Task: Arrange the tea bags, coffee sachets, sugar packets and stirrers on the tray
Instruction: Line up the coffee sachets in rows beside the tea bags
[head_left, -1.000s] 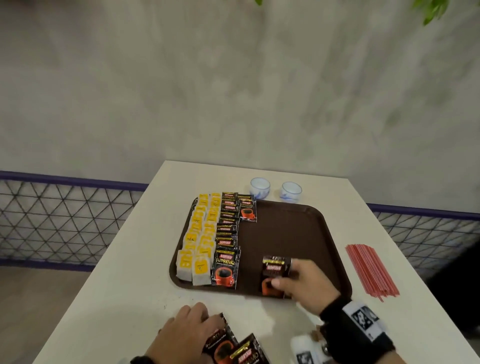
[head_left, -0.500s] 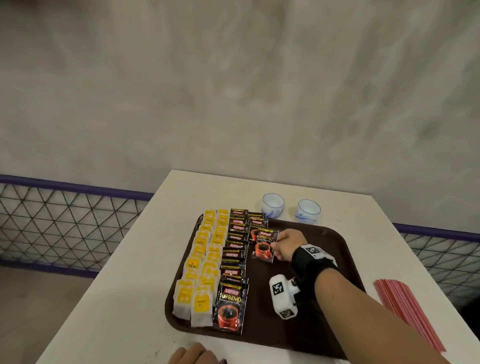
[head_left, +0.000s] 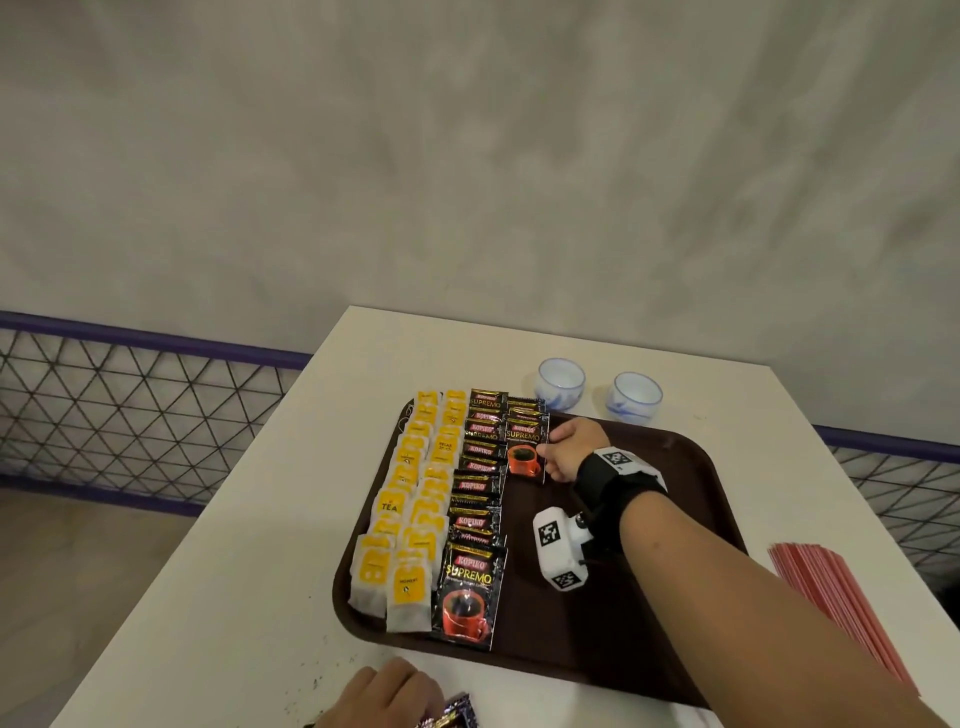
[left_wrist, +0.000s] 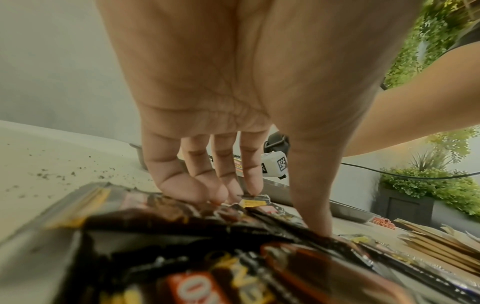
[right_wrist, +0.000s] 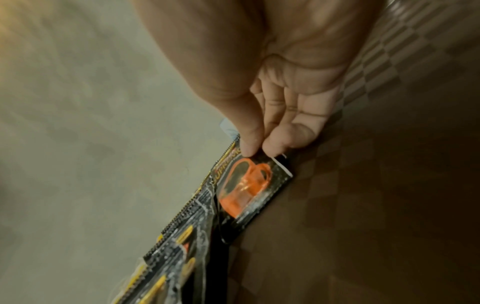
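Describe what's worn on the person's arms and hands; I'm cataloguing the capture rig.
The right hand is bare; its wrist carries a black strap with a white tag-marked plate and a white boxy camera bearing black square markers. No sleeves. The left hand is bare; its wrist is out of view.

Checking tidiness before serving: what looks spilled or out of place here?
Dark specks are scattered on the white table near the left hand, like spilled grounds or tea dust. The red stirrers lie off the tray.

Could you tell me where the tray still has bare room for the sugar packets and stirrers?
The tray is bare between the short coffee column and its right rim, under the right hand. The left side is crowded with tea bags.
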